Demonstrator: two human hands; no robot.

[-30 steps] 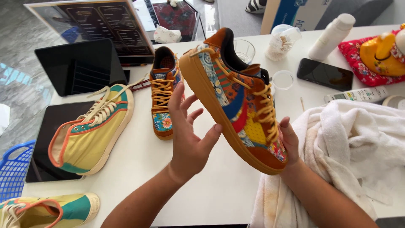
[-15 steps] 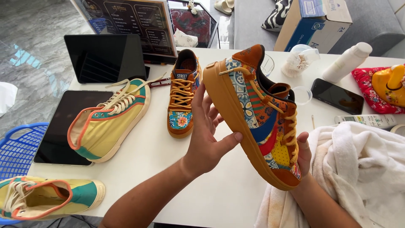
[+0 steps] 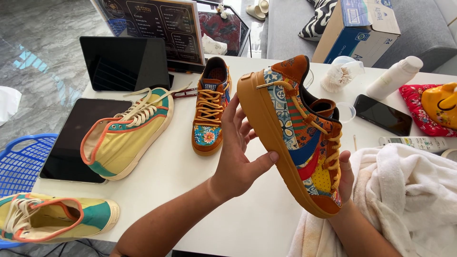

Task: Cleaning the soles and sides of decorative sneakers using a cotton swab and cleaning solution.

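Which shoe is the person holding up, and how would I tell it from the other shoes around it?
Start at the white table. Above its near right part, both hands lift the patchwork sneaker on its side: the left hand against its sole, the right hand behind its toe. Its matching partner stands flat on the table, and the yellow sneakers have cream laces, not orange.
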